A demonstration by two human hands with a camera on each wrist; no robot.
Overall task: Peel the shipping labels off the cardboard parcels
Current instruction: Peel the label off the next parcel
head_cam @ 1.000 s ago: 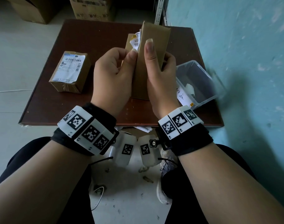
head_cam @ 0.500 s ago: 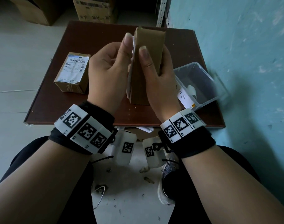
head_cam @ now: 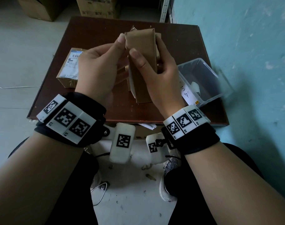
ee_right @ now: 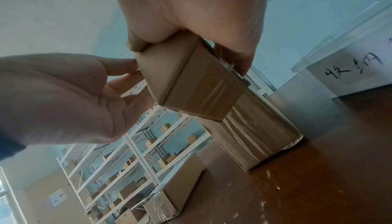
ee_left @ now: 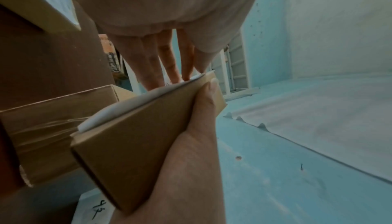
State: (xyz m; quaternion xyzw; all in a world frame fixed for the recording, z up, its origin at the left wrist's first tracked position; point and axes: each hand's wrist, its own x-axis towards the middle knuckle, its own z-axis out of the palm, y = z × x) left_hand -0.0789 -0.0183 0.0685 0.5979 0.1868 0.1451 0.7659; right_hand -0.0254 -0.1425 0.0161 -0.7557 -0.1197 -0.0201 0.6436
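A small brown cardboard parcel (head_cam: 141, 62) is held upright above the table. My right hand (head_cam: 146, 52) grips it, thumb on the near face and fingers round the far side. My left hand (head_cam: 120, 41) is at its top left corner. In the left wrist view the white shipping label (ee_left: 127, 106) bulges off the parcel's (ee_left: 131, 152) side face. There my left hand (ee_left: 194, 75) pinches the label's upper edge between thumb and fingers. The right wrist view shows the parcel's (ee_right: 191, 85) plain bottom end in my right hand (ee_right: 191, 51).
A second parcel (head_cam: 70, 65) with its label on lies at the table's left. A taped parcel (ee_right: 254, 127) lies under the held one. A clear plastic bin (head_cam: 201, 78) stands at the right of the brown table (head_cam: 179, 114). Cardboard boxes (head_cam: 96, 7) stand behind; a blue wall is right.
My left thumb has climbed from the parcel's middle to its top left corner. The printed label corner that stuck out above the parcel a second ago is hidden from the head view.
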